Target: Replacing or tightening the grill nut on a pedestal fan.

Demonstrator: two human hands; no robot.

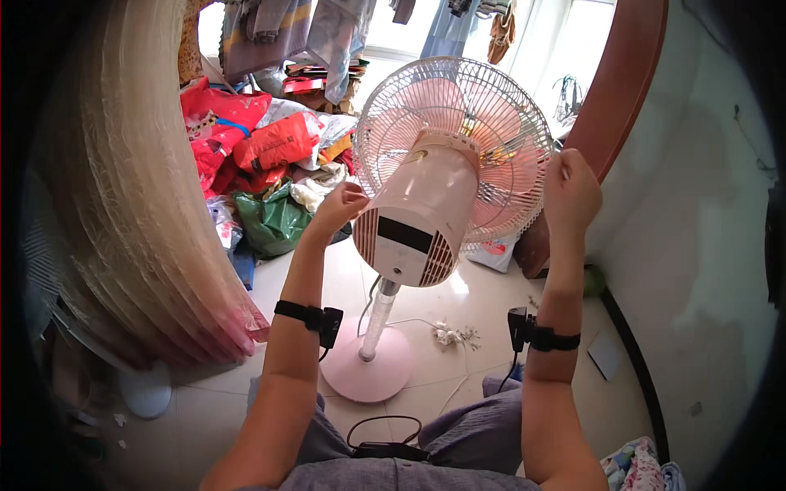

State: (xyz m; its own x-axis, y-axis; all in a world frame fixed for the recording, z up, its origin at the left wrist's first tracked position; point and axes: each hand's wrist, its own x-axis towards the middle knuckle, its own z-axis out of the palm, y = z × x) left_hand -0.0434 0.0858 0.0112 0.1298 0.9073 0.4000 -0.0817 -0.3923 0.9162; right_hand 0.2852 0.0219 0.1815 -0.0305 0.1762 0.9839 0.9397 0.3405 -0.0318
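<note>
A pink pedestal fan (416, 196) stands in front of me with the back of its motor housing towards me. Its round wire grille (509, 214) encloses pale pink blades (501, 112). At the grille's left rim, beside the housing, my left hand (337, 210) has its fingers curled in on the edge. My right hand (573, 195) is raised at the right rim, fingertips bent and pressed together on the wire edge. What lies under the fingertips is partly hidden. A clear ribbed pole (378, 321) joins the head to a round pink base (367, 378).
Red bags (274, 151) and a green bag (273, 219) are heaped at the left, behind a sheer curtain (135, 188). Clothes (270, 37) hang near the window. A reddish-brown wooden panel (620, 90) rises at the right. A white cord (465, 360) crosses the tiled floor.
</note>
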